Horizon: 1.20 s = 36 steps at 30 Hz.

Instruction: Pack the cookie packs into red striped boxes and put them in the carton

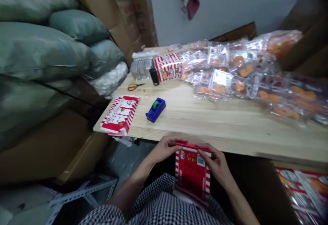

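A red and white striped cardboard box (192, 177) with a barcode is held against my lap, just below the table's front edge. My left hand (169, 148) grips its upper left edge between thumb and fingers. At the upper right corner, my right hand (214, 161) pinches the same box, thumb on the printed face and fingers over the top. Ahead on the table stands a blue tape dispenser (156, 111) with a green core. Left of it lies a stack of flat printed boxes (120, 114).
Bagged orange snacks (220, 81) cover the table's back and right. Behind the dispenser are scissors (133, 87), a black bottle-like object (154, 77), an upright striped box (167, 67) and a clear container (141, 66). Large sacks (38, 50) crowd the left. More printed packages (302, 190) lie lower right.
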Available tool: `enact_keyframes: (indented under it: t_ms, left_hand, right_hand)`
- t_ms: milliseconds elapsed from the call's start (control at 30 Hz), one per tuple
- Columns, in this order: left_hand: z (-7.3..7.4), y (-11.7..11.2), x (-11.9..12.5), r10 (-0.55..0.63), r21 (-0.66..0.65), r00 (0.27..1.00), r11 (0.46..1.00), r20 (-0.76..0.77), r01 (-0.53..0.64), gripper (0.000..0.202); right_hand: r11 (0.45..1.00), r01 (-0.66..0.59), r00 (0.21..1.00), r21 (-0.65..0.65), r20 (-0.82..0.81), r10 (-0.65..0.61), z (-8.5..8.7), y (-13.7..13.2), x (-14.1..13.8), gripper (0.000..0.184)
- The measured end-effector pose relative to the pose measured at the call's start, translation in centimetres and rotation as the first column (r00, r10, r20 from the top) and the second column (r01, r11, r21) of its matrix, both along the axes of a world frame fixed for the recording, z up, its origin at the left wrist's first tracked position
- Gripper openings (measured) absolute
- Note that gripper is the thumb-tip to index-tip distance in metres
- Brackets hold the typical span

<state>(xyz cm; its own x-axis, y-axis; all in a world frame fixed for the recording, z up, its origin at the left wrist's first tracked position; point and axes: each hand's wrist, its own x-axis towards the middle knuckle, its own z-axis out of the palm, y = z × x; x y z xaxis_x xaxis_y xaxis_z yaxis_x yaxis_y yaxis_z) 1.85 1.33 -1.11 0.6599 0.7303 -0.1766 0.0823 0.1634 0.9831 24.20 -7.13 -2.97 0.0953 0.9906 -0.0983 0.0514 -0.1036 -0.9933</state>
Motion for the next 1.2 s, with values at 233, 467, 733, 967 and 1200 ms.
enact_keyframes:
  t_ms: [233, 467, 733, 967, 1200]
  left_hand:
    - [-0.6, 8.7, -6.6, 0.803, 0.6, 0.582, 0.529, -0.127, -0.6, 0.04]
    - [-2.3, 14.9, -10.5, 0.635, 0.311, 0.703, 0.771, -0.32, -0.556, 0.03]
    - [-2.5, 15.1, -10.1, 0.631, 0.079, 0.746, 0.772, -0.214, -0.631, 0.035]
    - [-2.3, 12.3, -10.8, 0.651, -0.043, 0.759, 0.758, -0.027, -0.651, 0.048]
    - [-5.1, 9.8, -10.4, 0.761, 0.092, 0.649, 0.647, -0.013, -0.757, 0.031]
  right_hand:
    - [0.995, 0.072, 0.996, -0.067, -0.042, -0.075, -2.2, 0.3, 0.5, 0.031]
    - [0.995, 0.085, 0.994, -0.054, -0.069, -0.089, -0.8, -0.4, 0.7, 0.032]
    - [0.98, 0.182, 0.979, -0.08, -0.079, -0.189, 1.2, -1.1, 2.5, 0.037]
    - [0.928, 0.373, 0.928, -0.027, 0.031, -0.372, 2.3, -0.8, 3.3, 0.041]
    - [0.827, 0.55, 0.833, 0.112, -0.01, -0.553, 4.0, 1.2, 1.0, 0.043]
